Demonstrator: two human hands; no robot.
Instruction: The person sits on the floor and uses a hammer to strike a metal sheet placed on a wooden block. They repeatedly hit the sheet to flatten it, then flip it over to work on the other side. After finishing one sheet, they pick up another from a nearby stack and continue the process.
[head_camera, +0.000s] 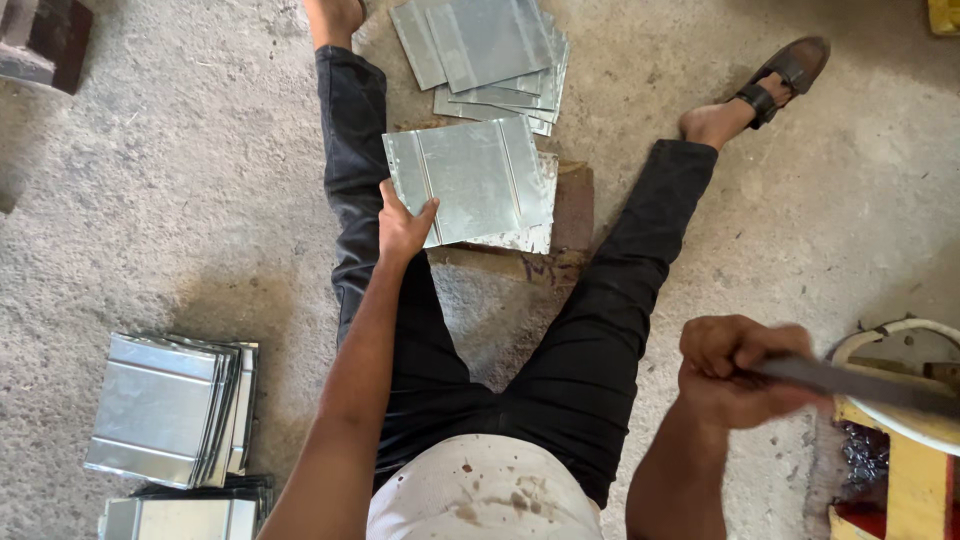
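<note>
**Head view: one hand on a metal sheet, the other gripping a bar**

Head camera looks down on a person sitting on a concrete floor (180, 200) with legs spread. The left hand (402, 226) lies flat-fingered on the near left corner of a metal sheet (470, 180), thumb on top, holding it at its edge. This ribbed, grey sheet rests on a second sheet whose edge shows at the right and bottom, and both lie on a brown block (570, 215) between the legs. The right hand (735, 372) is closed in a fist around a dark flat bar (860, 385), blurred, which reaches out to the right over a yellow frame (915, 480) with a white curved rim.

Beyond the block, near the top, a loose pile of sheets (490, 50) lies fanned on the floor. At the lower left, well apart from the hands, a neat stack of sheets (170, 410) stands, and another stack (180, 515) is cut off by the bottom edge. The right foot wears a brown sandal (785, 70); the trousers are black, and the light shirt is stained.
</note>
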